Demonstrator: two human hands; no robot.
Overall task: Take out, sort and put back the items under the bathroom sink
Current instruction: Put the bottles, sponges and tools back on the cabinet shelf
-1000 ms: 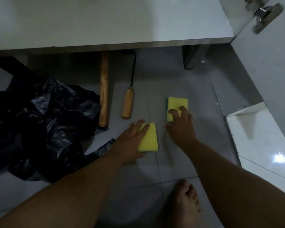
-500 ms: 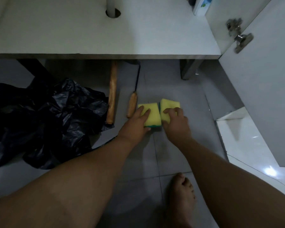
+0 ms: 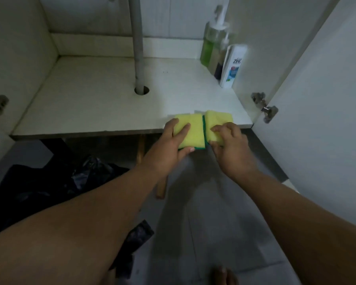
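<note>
My left hand (image 3: 169, 147) and right hand (image 3: 230, 149) each grip a yellow sponge (image 3: 191, 132), (image 3: 218, 120), side by side and touching, at the cabinet floor's (image 3: 90, 103) near right edge.

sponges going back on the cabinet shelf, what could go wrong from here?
1. Both sponges, left sponge and right sponge, hang partly past the shelf's front edge. Released here, they may tip off onto the floor.
2. Left hand and right hand each hold one sponge, pressed together at the green edges. Uneven pushing could skew the pair.
3. Pushed far back and right, they might knock the bottles in the corner.
</note>
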